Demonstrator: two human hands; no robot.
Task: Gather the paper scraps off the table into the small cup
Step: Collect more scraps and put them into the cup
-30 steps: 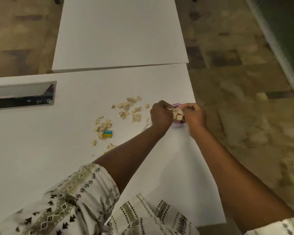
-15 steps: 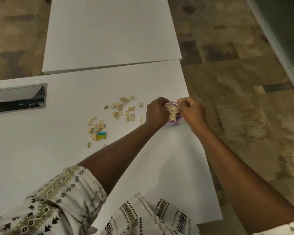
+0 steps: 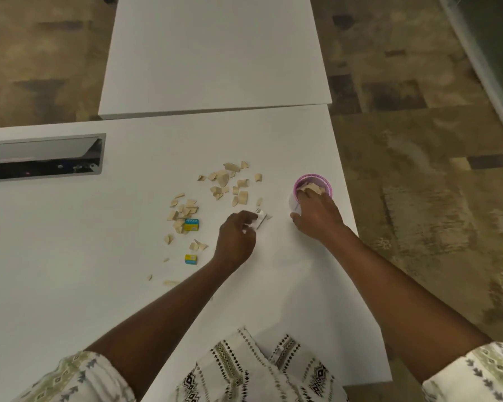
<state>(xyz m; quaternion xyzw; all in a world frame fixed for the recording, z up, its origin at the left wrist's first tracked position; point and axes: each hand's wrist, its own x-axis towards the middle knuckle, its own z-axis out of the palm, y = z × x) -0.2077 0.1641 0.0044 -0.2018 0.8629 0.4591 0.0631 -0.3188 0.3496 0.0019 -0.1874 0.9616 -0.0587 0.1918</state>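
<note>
Since half a sec ago, L hand [image 3: 237, 239] had left the cup and dropped back toward the body; R hand [image 3: 317, 214] stayed at the cup. Camera also shifted, so more of the near tabletop showed.

Nearest: patterned sleeves [image 3: 79, 378], cream w/ dark geometric print, soft fabric. Then bare white table [image 3: 70, 285], matte, smooth, hard-edged.

L hand: fingers curled loosely, tips at a small whitish object [image 3: 260, 217] lying on the table. Couldn't tell if pinched or only touched; object blurred, hard to say what it was.

Left of that, two small blue/yellow boxes [image 3: 191, 224], cardboard-looking, one among the scraps, one just nearer.

R hand: fingers spread down over near side of small cup [image 3: 312, 185], tips on the scraps heaped inside; seemed to steady cup or press contents. Hand not closed round anything that I could see.

Cup: pink rim, round, thin translucent wall, near table's R edge, already holding a heap.

Paper scraps [image 3: 224, 181]: tan, torn, irregular, some curled, light and flimsy. Two loose clusters mid-table, left of cup, plus strays nearer.

Judgement: mid-gather, part loaded, most scraps not yet in. Next move prob. calls for L hand to sweep or pinch a cluster and carry it over the rim while R hand holds the cup from tipping.

Farthest: second white tabletop [image 3: 215, 53], butted against this one.
</note>
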